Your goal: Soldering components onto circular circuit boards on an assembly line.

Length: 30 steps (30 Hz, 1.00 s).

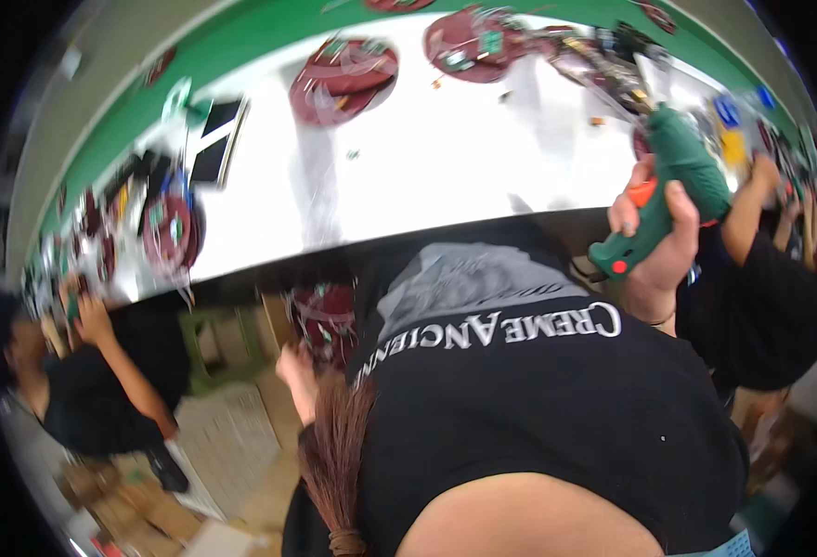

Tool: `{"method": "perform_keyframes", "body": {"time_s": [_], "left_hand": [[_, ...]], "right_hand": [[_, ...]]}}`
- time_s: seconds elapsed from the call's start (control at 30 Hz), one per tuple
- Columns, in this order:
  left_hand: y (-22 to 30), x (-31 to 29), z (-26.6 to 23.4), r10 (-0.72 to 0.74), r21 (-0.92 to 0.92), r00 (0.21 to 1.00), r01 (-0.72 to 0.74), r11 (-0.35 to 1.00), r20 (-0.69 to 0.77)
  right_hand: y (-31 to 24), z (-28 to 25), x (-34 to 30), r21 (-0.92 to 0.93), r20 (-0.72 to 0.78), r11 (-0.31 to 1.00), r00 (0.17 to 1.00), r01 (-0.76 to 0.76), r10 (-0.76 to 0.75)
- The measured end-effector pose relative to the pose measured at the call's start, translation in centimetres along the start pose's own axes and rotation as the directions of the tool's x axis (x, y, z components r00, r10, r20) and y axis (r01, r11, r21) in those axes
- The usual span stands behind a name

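My right hand point(659, 223) is wrapped round the handle of a green power drill point(682, 172) with an orange trigger. The drill is raised over the right part of the white table, its nose pointing away from me. Low and to the left, beside my body, my left hand point(297, 367) is closed at the edge of a dark red round part point(323, 316) with thin wires on it. That part sits below the table's near edge, and my left fingers are partly hidden and blurred.
On the white table point(436, 148) lie more dark red round parts point(343, 82) with wires and small green boards. A dark flat panel point(218, 139) lies at the left. Co-workers sit on both sides. A green stool point(223, 343) and cardboard point(227, 446) are at lower left.
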<state>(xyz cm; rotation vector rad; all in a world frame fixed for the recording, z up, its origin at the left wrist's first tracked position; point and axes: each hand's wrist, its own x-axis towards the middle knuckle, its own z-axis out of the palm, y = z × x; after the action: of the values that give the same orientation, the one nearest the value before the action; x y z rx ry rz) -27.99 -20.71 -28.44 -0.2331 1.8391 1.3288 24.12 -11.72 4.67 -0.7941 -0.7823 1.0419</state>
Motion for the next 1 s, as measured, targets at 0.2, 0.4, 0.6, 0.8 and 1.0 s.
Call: {"method": "perform_keyframes", "body": {"time_s": [0.2, 0.4, 0.6, 0.8, 1.0], "left_hand": [[15.2, -14.7, 9.8, 0.977, 0.062, 0.132, -0.990, 0.124, 0.167], [20.9, -23.6, 29.5, 0.664, -0.037, -0.107, -0.992, -0.118, 0.740], [25.1, -23.3, 44.5, 0.442, 0.305, 0.028, -0.764, -0.569, 0.897], [24.8, -25.7, 47.6, 0.280, 0.503, 0.445, -0.533, -0.681, 0.850], [24.2, -27.9, 46.9, 0.259, 0.491, 0.461, -0.509, -0.707, 0.849]], "right_hand": [[0.3, -2.4, -1.5, -0.010, -0.141, 0.996, 0.986, 0.083, -0.084], [0.8, -2.9, -1.8, 0.016, -0.225, 1.000, 0.974, 0.020, -0.016], [1.1, -2.9, -0.5, -0.050, -0.171, 0.999, 0.985, -0.005, -0.004], [1.8, -3.3, -0.1, 0.000, -0.224, 1.000, 0.974, -0.028, 0.027], [2.0, -4.1, 1.2, -0.077, -0.195, 0.991, 0.976, -0.109, 0.092]]}}
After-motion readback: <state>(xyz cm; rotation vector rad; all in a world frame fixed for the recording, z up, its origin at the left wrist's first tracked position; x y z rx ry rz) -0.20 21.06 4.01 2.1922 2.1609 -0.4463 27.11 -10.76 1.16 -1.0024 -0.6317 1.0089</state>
